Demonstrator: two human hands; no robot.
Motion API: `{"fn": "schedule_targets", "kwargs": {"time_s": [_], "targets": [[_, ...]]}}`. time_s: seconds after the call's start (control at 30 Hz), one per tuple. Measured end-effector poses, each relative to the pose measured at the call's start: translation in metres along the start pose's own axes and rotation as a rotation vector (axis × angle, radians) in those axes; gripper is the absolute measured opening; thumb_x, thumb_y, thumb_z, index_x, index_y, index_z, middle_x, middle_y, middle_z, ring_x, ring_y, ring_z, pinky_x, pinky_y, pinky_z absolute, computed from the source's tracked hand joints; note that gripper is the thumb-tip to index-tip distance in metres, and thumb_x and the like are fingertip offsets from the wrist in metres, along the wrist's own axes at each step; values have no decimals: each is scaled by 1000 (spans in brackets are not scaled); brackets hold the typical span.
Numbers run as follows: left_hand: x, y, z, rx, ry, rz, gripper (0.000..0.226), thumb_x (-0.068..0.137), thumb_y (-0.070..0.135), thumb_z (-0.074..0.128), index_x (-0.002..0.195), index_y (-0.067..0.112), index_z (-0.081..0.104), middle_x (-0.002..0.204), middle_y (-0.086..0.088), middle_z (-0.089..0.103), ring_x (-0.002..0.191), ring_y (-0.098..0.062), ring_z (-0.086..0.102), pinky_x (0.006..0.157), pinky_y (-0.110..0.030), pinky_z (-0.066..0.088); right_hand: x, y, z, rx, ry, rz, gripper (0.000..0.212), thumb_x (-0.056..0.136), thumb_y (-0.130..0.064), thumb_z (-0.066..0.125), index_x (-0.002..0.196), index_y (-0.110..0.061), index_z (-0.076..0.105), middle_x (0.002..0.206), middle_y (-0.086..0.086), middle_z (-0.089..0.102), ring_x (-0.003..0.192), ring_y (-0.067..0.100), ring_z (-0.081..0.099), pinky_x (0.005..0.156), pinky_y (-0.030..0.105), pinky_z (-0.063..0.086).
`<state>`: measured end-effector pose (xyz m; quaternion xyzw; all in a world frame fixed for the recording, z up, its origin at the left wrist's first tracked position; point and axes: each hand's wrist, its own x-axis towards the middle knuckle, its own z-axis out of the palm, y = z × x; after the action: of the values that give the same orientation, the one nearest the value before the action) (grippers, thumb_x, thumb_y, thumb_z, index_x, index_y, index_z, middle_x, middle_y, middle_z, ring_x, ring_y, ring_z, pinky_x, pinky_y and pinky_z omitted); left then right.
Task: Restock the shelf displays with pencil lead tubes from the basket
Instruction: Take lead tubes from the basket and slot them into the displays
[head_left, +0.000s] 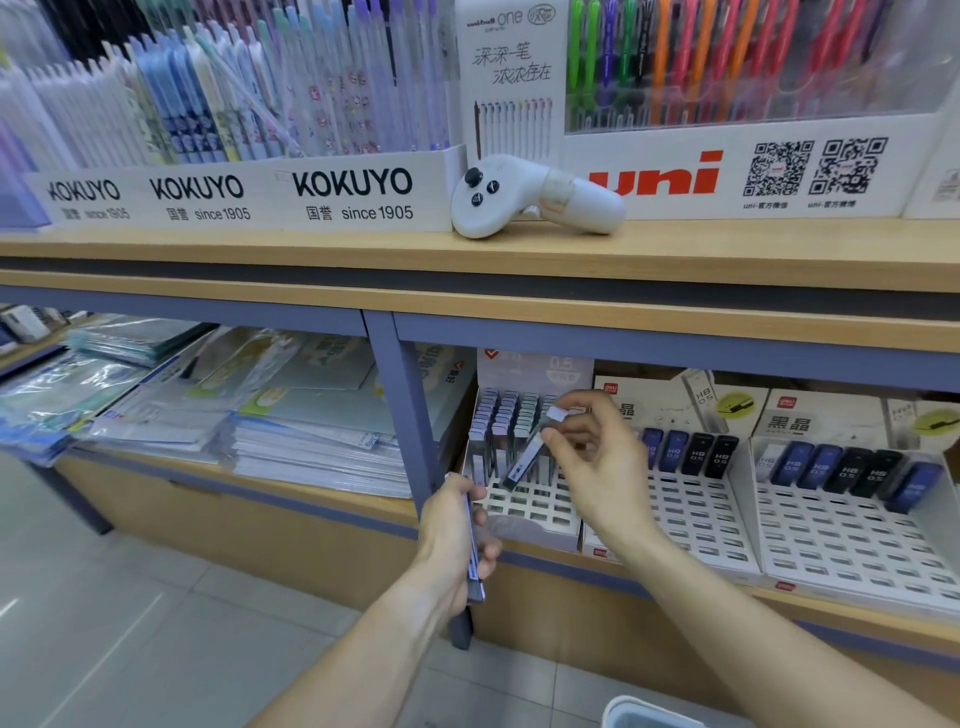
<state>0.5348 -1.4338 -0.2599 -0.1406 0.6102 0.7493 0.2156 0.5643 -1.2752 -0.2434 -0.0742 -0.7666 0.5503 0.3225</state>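
Lower shelf (675, 587) holds three slotted display racks (524, 506). Right hand (597, 457) pinches one lead tube (527, 457); left hand (457, 535) grips several tubes (475, 545); count unclear.

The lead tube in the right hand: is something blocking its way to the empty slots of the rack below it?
Nothing visible does. The right hand pinches the lead tube tilted over the rack, whose front slots lie open below it. The left hand, holding more tubes, stays at the rack's left edge.
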Motion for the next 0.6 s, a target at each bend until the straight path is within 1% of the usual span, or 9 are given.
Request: {"fn": "schedule_targets", "kwargs": {"time_s": [0.03, 0.1, 0.2, 0.27, 0.37, 0.4, 0.47, 0.53, 0.6], "targets": [[0, 1, 0, -13, 7, -3, 19, 96, 23, 47, 98, 8, 57, 75, -4, 41, 38, -17, 33, 36, -19, 20, 1, 1, 5, -36, -6, -32, 28, 92, -14, 72, 109, -32, 59, 89, -11, 70, 88, 0, 67, 75, 15, 53], [-2, 2, -1, -18, 24, -7, 22, 95, 22, 45, 97, 7, 59, 77, -4, 39, 38, -17, 34, 36, -19, 20, 3, 4, 13, -113, -33, -80, 28, 92, -17, 73, 110, -33, 59, 89, -14, 69, 87, -2, 66, 75, 18, 56], [-4, 5, -2, -12, 53, -8, 24, 95, 19, 42, 96, 5, 61, 76, -4, 39, 38, -18, 35, 36, -19, 21, 4, 9, 22, -187, -78, -144, 29, 93, -17, 72, 112, -32, 59, 90, -13, 68, 88, -2, 66, 78, 23, 59], [-5, 7, -4, 10, 65, -5, 26, 96, 19, 41, 97, 4, 62, 79, -6, 43, 38, -18, 37, 36, -19, 22, 3, 11, 25, -234, -108, -193, 29, 93, -17, 72, 113, -32, 58, 90, -11, 69, 87, 0, 67, 79, 26, 59], [-4, 8, -6, 45, 74, -3, 30, 98, 22, 41, 102, 3, 65, 91, -13, 51, 39, -17, 41, 34, -21, 25, 2, 11, 27, -303, -134, -250, 28, 93, -19, 72, 114, -33, 57, 88, -10, 70, 83, 3, 68, 77, 31, 60], [-4, 8, -7, 52, 74, 0, 31, 99, 23, 41, 104, 3, 65, 91, -13, 51, 40, -17, 41, 34, -21, 26, 2, 11, 27, -315, -140, -270, 28, 93, -19, 72, 114, -32, 58, 87, -11, 70, 82, 4, 69, 76, 34, 60], [-4, 9, -6, 62, 68, 17, 32, 103, 23, 41, 107, 3, 66, 89, -13, 53, 40, -15, 42, 33, -21, 28, 1, 11, 27, -338, -155, -308, 28, 93, -19, 72, 115, -31, 59, 87, -10, 69, 81, 7, 69, 75, 38, 60], [-7, 10, -5, 79, 60, 39, 33, 106, 23, 39, 108, 4, 66, 85, -12, 53, 42, -15, 43, 34, -22, 30, 2, 12, 27, -356, -162, -325, 28, 93, -18, 72, 115, -30, 60, 88, -9, 69, 81, 9, 69, 74, 39, 60], [-8, 11, -5, 80, 50, 58, 33, 108, 22, 38, 109, 4, 66, 79, -11, 54, 44, -16, 45, 35, -23, 33, 4, 14, 29, -414, -162, -357, 26, 92, -18, 72, 114, -27, 64, 94, -8, 68, 81, 12, 68, 71, 41, 59]]}}
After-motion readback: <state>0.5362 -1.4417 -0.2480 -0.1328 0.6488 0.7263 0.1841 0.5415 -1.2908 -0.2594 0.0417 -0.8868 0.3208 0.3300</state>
